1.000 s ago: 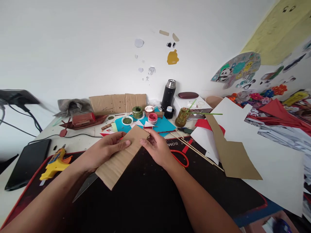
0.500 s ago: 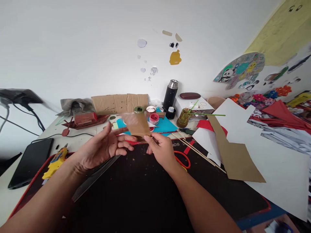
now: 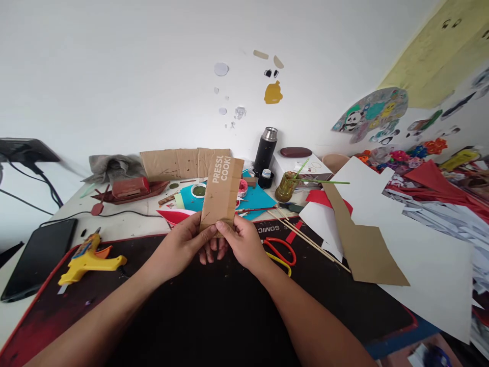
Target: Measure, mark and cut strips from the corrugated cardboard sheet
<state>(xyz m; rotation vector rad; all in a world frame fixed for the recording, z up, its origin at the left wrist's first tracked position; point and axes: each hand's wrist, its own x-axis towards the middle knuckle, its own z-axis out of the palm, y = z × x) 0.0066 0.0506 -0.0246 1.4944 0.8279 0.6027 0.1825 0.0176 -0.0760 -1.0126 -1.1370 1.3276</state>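
Observation:
A strip of brown cardboard [image 3: 219,196] with white printed letters stands raised above the black mat [image 3: 214,311]. My left hand [image 3: 193,237] is closed on its lower left edge, the thumb pressed on the face. On the lower right edge my right hand [image 3: 244,239] is closed too, and the two thumbs nearly meet. Some fingers of both hands are hidden behind the cardboard. Just right of my right hand lie scissors [image 3: 284,250] with red and yellow handles. A yellow glue gun [image 3: 89,260] rests on the mat to the left.
A red model boat [image 3: 130,191] and a phone [image 3: 40,255] are on the left. Behind the hands stand paint pots, a black flask [image 3: 266,153] and a jar with brushes [image 3: 286,186]. Wooden sticks [image 3: 313,242], a cut cardboard piece [image 3: 374,255] and white paper [image 3: 431,255] lie right.
My left hand has gone from open beside the cardboard to gripping it. The cardboard has turned so its printed face shows, upright. The glue gun now shows more fully.

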